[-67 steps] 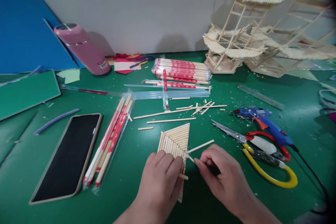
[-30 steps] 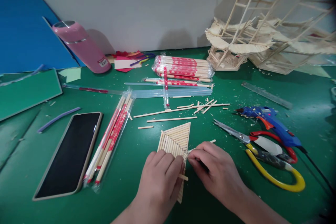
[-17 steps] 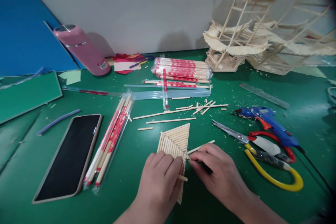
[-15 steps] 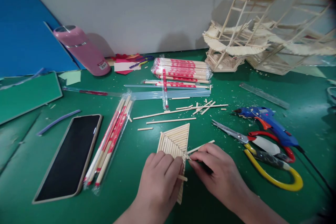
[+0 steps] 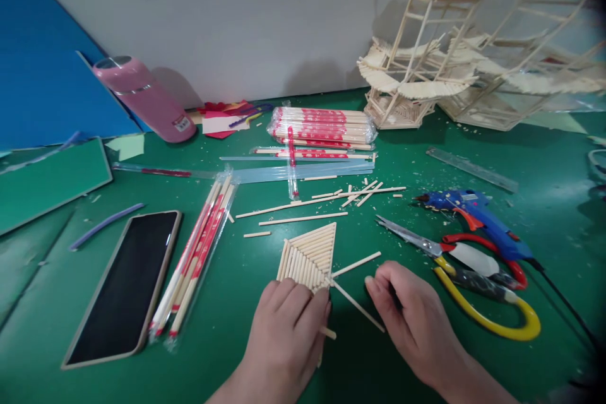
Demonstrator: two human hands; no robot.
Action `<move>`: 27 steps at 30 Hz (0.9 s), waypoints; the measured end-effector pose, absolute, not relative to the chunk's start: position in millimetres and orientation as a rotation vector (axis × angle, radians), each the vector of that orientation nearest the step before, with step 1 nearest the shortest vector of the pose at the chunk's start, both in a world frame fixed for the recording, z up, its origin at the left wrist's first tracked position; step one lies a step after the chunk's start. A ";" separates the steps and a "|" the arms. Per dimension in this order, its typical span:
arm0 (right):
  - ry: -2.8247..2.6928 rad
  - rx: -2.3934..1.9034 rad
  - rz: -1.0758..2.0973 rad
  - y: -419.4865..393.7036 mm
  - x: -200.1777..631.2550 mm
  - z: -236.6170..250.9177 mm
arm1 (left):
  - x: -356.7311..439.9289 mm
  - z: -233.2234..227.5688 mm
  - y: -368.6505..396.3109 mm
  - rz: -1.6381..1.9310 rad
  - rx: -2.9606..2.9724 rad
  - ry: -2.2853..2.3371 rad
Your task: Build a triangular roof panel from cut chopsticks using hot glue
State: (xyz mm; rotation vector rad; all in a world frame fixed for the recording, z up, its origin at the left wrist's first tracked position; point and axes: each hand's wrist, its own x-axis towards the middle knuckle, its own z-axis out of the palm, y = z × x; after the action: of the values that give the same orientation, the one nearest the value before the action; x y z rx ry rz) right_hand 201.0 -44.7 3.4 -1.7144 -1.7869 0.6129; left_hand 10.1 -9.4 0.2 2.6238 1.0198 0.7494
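A left hand (image 5: 288, 334) presses flat, fingers spread, on a ribbed triangular stick panel (image 5: 310, 255) at near centre; the right hand (image 5: 409, 315), loosely curled and holding nothing, hovers beside a thin loose stick (image 5: 358, 307). Beyond, smooth green table (image 5: 237, 328), plain grey wall (image 5: 260, 12).

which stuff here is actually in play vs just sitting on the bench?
In play:
left hand pressing the stick panel
right hand beside the loose stick

Lying about:
scissors
glue gun
phone
pink flask
wrapped chopsticks
stick model
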 end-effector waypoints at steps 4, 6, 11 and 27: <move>-1.832 -1.643 0.606 -46.6 203.1 3.0 | 14.1 -0.4 -14.7 0.647 2.750 0.970; -1.845 -1.614 0.619 -47.2 203.9 2.9 | 14.8 -2.0 -16.8 0.589 2.784 0.981; -1.882 -1.594 0.633 -45.5 204.3 0.8 | 15.4 -2.9 -17.2 0.476 2.801 0.998; -1.948 -1.641 0.627 -41.8 202.8 0.4 | 29.4 15.1 -10.8 0.335 3.061 1.000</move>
State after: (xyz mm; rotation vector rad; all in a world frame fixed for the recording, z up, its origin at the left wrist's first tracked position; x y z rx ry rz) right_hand 202.8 -41.8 0.4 -1.6407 -1.9477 0.6272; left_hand 29.4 -10.8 15.1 3.0612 1.0003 0.3347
